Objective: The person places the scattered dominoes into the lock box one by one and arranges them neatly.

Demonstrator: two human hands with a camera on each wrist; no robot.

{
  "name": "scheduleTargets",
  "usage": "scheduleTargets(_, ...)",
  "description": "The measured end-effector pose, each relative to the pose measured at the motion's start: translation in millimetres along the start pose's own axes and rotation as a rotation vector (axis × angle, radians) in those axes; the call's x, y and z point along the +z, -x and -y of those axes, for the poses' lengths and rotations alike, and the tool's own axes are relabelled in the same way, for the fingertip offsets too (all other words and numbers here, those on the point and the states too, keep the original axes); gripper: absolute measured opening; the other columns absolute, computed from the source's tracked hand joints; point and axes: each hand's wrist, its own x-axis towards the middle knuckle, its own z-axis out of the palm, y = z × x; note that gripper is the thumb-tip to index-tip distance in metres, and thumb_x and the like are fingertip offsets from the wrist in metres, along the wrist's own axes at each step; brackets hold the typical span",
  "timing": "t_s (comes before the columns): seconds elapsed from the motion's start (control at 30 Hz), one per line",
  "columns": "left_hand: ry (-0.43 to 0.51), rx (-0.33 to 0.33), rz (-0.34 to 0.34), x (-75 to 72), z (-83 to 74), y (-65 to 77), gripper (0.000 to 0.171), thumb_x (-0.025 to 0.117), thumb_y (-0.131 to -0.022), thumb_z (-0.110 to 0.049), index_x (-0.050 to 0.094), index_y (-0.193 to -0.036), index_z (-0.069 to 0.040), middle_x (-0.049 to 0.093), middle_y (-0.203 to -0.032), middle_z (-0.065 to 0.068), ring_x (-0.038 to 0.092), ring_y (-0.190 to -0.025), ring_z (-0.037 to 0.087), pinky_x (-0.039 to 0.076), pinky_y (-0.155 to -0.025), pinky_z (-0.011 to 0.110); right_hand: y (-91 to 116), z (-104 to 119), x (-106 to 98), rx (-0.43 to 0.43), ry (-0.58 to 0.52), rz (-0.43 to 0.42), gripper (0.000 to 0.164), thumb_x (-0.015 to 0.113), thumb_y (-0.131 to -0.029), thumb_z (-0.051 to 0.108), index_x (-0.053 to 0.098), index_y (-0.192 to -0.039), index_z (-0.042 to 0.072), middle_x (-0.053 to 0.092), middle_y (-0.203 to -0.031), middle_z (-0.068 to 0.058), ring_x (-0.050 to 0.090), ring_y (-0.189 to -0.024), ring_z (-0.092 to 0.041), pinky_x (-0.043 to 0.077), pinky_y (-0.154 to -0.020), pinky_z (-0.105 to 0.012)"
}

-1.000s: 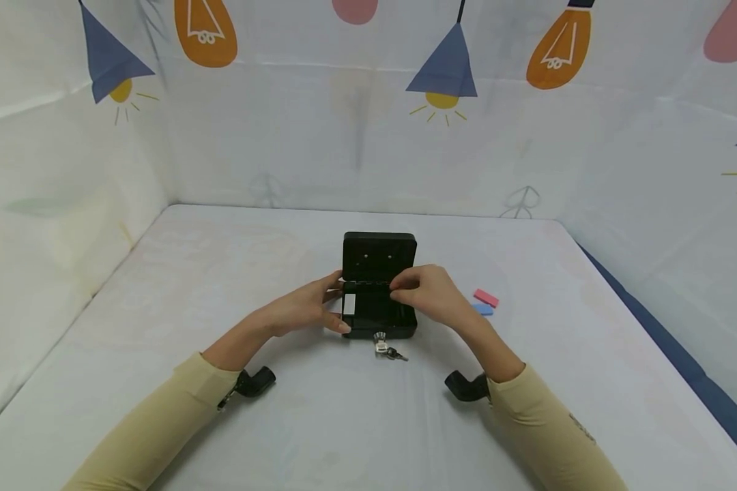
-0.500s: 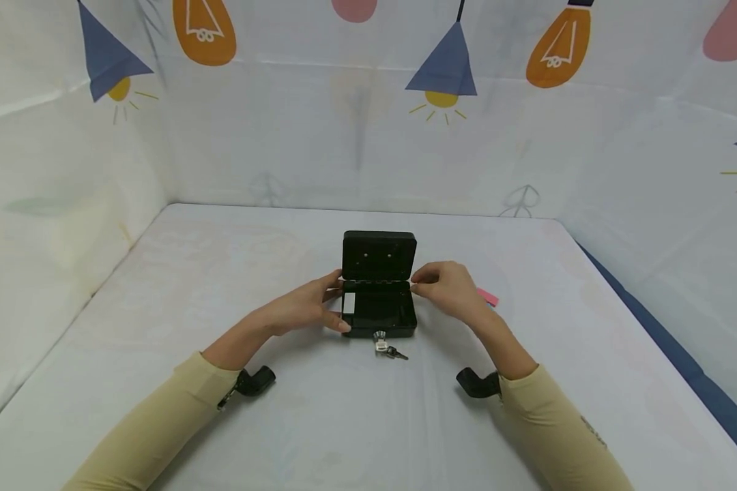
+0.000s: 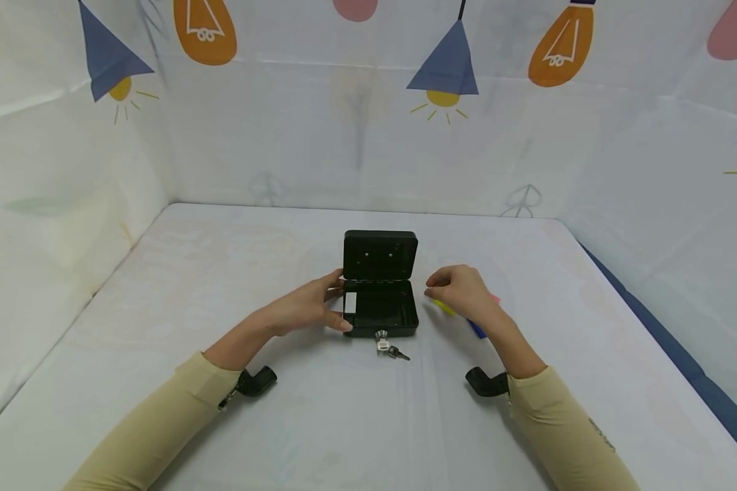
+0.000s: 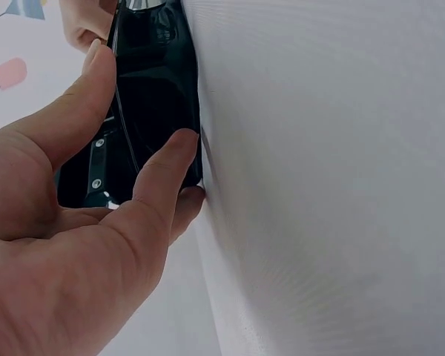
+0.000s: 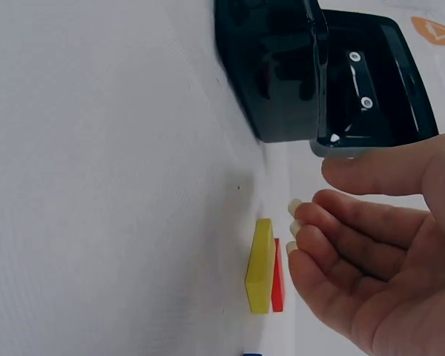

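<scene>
A black cash box (image 3: pixel 399 332) stands on the table, its lid (image 3: pixel 381 254) raised. From its front hang a silver lock (image 3: pixel 382 339) and keys (image 3: pixel 398 353). My left hand (image 3: pixel 301 307) holds the box's left side, thumb at the front corner and fingers toward the back. To the right of the box, my right hand (image 3: pixel 463 290) hovers with fingers loosely bent and a gap to the thumb, holding nothing. Close by its fingertips lie a yellow block (image 5: pixel 260 267) and a red block (image 5: pixel 278 278). A dark blue block (image 3: pixel 476 329) is partly hidden under the wrist.
A white label (image 3: pixel 350 302) sits inside the box at the left. Black wrist cameras (image 3: pixel 256 382) hang below both forearms. The white table (image 3: pixel 368 423) meets a fabric backdrop (image 3: pixel 270 136) printed with lamps and bulbs.
My right hand has moved out of the box to the right, over the blocks. The yellow and dark blue ones now show, and the light blue one is hidden. The left hand stays put.
</scene>
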Motion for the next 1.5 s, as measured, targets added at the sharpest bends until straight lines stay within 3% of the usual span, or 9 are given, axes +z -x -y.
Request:
scheduleTargets(0.27, 0.009, 0.001, 0.014, 0.4, 0.3, -1.4, 0.121, 0.084, -0.079, -0.015, -0.006, -0.161, -0.016, 0.015, -0.168, 0.007, 0.013, -0.156, 0.028, 0.034, -0.119, 0.049, -0.1, -3.8, -0.9, 0.027, 0.025, 0.035, 0.021, 0.071, -0.088, 0.018, 0.075, -0.102, 0.003, 0.076, -0.101, -0.013, 0.067, -0.098, -0.027, 0.055, -0.084, -0.041)
scheduleTargets(0.53, 0.017, 0.008, 0.015, -0.6, 1.0, -1.1, 0.121, 0.084, -0.079, -0.015, -0.005, -0.161, -0.017, 0.015, -0.168, 0.006, 0.013, -0.156, 0.027, 0.032, -0.121, 0.05, 1.7, -4.5, -6.0, 0.085, 0.038, 0.068, 0.022, 0.071, -0.088, 0.017, 0.075, -0.104, 0.002, 0.074, -0.108, -0.014, 0.064, -0.095, -0.024, 0.055, -0.074, -0.03)
scheduleTargets(1.5, -0.005, -0.005, 0.01, 0.7, 1.2, 1.8, 0.121, 0.084, -0.079, -0.017, -0.005, -0.161, -0.019, 0.013, -0.168, 0.009, 0.016, -0.155, 0.028, 0.033, -0.12, 0.05, 1.6, -14.5, -9.6, 0.146, 0.115, 0.133, 0.016, 0.069, -0.086, 0.012, 0.074, -0.096, 0.0, 0.07, -0.098, -0.014, 0.06, -0.084, -0.024, 0.055, -0.07, -0.03)
